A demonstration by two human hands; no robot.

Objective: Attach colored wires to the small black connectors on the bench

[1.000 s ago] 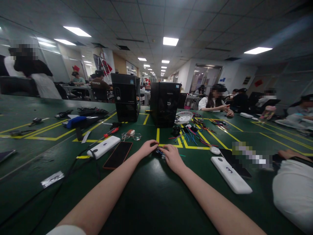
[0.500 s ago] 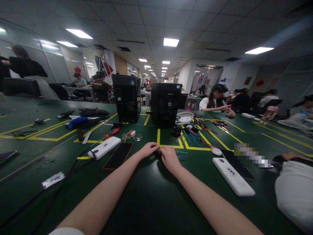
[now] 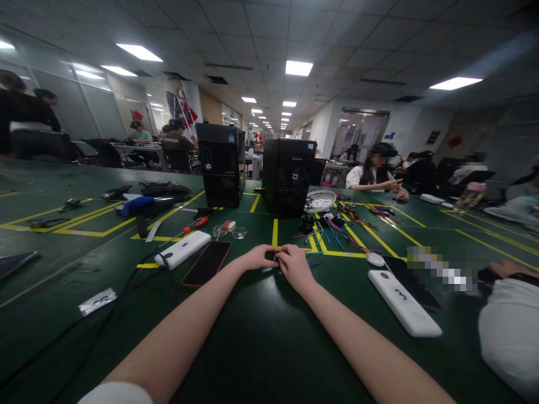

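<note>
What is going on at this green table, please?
A person's bare left hand and right hand together hold a small dark object, mostly hidden, over the green table. Thin coloured wires show beside the right hand. Beyond stand two black box-shaped computer towers, with a white plastic basket next to the right-hand one.

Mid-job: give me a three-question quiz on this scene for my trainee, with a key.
1. Where do the left hand and right hand meet? (a) over the white basket; (b) at a small dark object; (c) on a computer case.
2. True or false: a red-handled screwdriver lies right of both hands.
3. Fill in: the large white block right of the hands bears the number ___.
Key: 1 b; 2 false, the screwdriver is left of them; 3 "3".
</note>
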